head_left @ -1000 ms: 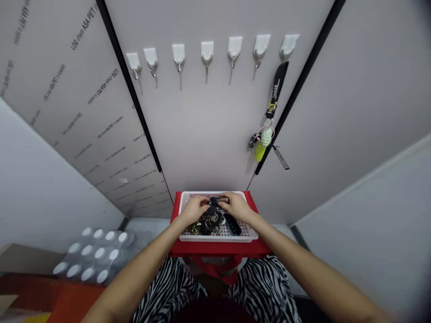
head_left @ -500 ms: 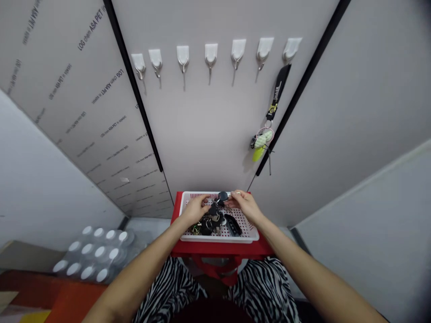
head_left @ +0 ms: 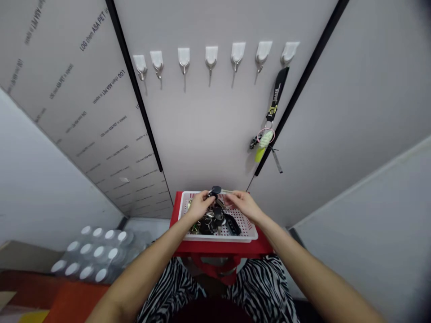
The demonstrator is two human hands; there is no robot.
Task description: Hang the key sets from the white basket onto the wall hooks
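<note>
Key (head_left: 216, 189) shifted toward 12 o'clock rim of basket (head_left: 215, 239); our left grip (head_left: 199, 208) pinches head end, right grip (head_left: 246, 206) blade. Keychain (head_left: 278, 92) hung, 1 o'clock; six hooks (head_left: 211, 54) await; loose bunch (head_left: 208, 225) remains basketed.

Left forearm (head_left: 151, 255): bare, slanting up and inward from the lower left
Right forearm (head_left: 299, 264): bare, slanting up and inward from the lower right
Left wrist (head_left: 187, 219): nearly straight, in line with its forearm
Left hand (head_left: 199, 207): turned inward, thumb and fingers drawn together in a grip
Right hand (head_left: 245, 205): pointing inward, thumb and forefinger pinched, other fingers curled
Spacing: both hands nearly level, near each other, apart
</note>
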